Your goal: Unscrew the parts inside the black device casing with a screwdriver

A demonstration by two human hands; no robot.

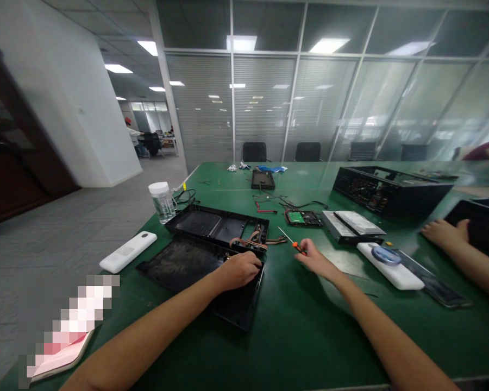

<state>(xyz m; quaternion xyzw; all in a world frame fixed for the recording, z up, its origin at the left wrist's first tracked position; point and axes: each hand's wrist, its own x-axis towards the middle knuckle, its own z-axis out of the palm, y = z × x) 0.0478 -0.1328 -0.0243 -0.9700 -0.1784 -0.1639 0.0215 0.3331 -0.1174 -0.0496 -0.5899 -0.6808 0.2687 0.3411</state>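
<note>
Black panel: the near shallow black panel point(175, 266) lies on the green table point(293, 336), near and left of centre, against the black tray point(199, 224) on its far side. Dusty and probably light, stiff and a little slippery; its raised edges look like the best hold.
Tray and wires: a brown cable bundle point(246, 243) spills over the tray's right end. The wires look soft and easily snagged, so the rigid rim seems the safer place to take hold.
Left hand: the left hand point(239, 270) is over the panel's right part, fingers curled inward. The fingertips are hidden, so I cannot tell how tightly it closes or whether it grips anything.
Right hand: the right hand point(315, 258), right of the panel, is closed around the orange-and-black handle of a screwdriver point(298, 247), its bare shaft pointing far and left.
Screwdriver: likely light and rigid; the thick handle gives the surest grip.
Hard drive: a hard drive point(303, 218) lies beyond the right hand, its green circuit board exposed and probably fragile; the side edges suit fingers best.
</note>
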